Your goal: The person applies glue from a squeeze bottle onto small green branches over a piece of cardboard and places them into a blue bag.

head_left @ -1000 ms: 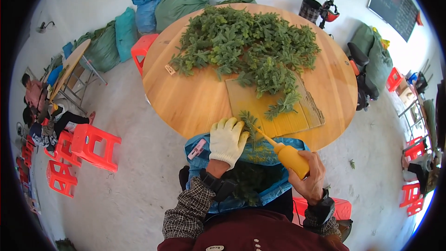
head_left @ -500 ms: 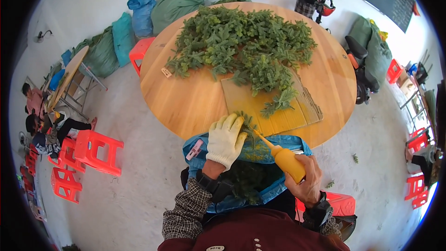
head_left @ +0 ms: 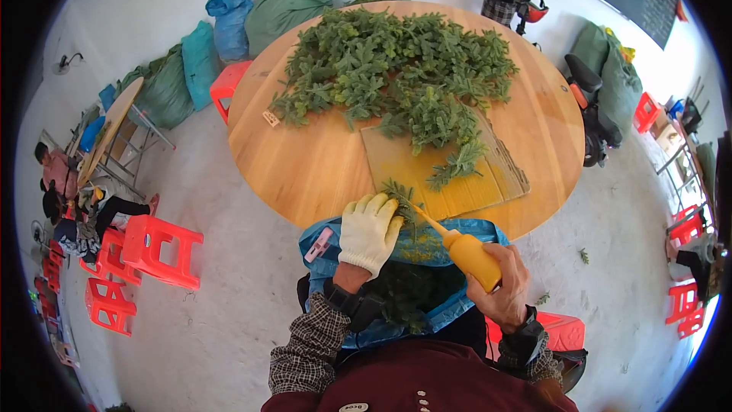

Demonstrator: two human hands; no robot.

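My left hand (head_left: 369, 233), in a pale glove with yellow-stained fingertips, is closed on a small green artificial fir sprig (head_left: 401, 200) above the table's near edge. In my bare right hand (head_left: 499, 284) is a yellow squeeze bottle (head_left: 473, 262), tilted so that its long thin nozzle reaches up-left to the sprig. Below both hands an open blue bag (head_left: 451, 307) lies across my lap, with dark green sprigs (head_left: 408, 294) inside. A pink clip (head_left: 319, 245) sits on the bag's left rim. Yellow specks mark its far side.
A round wooden table (head_left: 297, 175) carries a large heap of green sprigs (head_left: 396, 69) and a yellow-stained cardboard sheet (head_left: 450, 191). Red stools (head_left: 162, 250) stand at left. Stuffed sacks (head_left: 293, 8) line the wall. Two people (head_left: 61, 175) sit at the far left. A scooter (head_left: 591, 107) stands at right.
The bottle and its nozzle tip have shifted slightly left and up along the sprig. My left hand keeps its hold, nearly in the same place.
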